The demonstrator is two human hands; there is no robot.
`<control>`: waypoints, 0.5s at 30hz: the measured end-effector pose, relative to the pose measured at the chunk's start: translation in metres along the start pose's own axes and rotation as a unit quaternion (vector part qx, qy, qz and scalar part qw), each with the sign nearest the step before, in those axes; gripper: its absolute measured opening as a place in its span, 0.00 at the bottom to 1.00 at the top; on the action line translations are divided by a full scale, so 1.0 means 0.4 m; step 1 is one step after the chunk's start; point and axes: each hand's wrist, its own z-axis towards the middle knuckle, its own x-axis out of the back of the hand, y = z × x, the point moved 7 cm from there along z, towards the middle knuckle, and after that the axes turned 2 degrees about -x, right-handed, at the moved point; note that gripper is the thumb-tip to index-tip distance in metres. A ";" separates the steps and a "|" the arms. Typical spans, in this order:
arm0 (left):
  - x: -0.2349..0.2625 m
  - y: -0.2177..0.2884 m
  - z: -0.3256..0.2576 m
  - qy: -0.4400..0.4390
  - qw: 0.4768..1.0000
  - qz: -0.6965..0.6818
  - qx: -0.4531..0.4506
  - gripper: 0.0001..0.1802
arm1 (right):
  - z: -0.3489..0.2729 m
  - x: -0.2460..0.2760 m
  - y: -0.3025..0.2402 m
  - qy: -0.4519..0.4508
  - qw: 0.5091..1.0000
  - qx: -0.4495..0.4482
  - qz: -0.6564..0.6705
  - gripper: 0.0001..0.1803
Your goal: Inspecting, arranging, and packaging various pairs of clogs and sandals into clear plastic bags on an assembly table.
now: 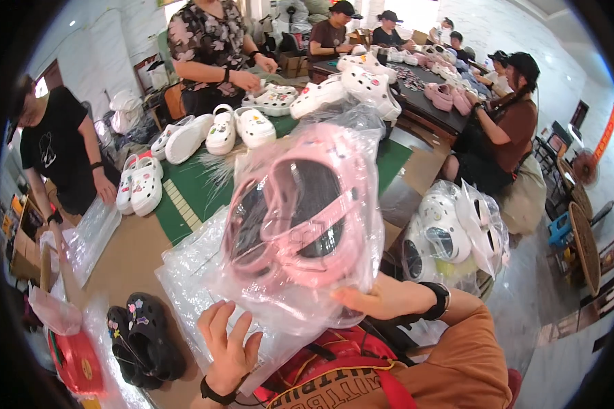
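A pair of pink clogs (324, 262) with black insoles is inside a clear plastic bag (374, 198), raised in front of me above the table. My right hand (383, 298) grips the lower right of this bag, thumb on top; its other fingers are mostly hidden behind. Below the bag's lower left, my left hand (228, 346) has its fingers spread, close to the loose plastic. I cannot tell whether it touches the film. More clear plastic bags (191, 273) lie flat on the table under the clogs.
Black clogs (147, 341) and a red bag (76, 361) are at the near left. White clogs (143, 184) line the green mat (187, 187). Bagged white clogs (450, 228) stand at my right. Co-workers (65, 146) stand at the left and far side; others sit along a dark table (433, 116).
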 end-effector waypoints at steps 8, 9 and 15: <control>-0.141 0.025 0.000 -0.156 0.982 -0.104 -0.010 0.26 | -0.153 0.180 -0.011 0.214 0.964 -0.097 -0.124 0.15; -0.148 0.031 0.002 -0.160 0.981 -0.109 -0.017 0.26 | -0.171 0.200 -0.014 0.227 0.955 -0.127 -0.145 0.15; -0.178 0.072 0.003 -0.185 0.977 -0.097 -0.045 0.26 | -0.279 0.359 0.032 0.376 0.908 -0.153 -0.109 0.15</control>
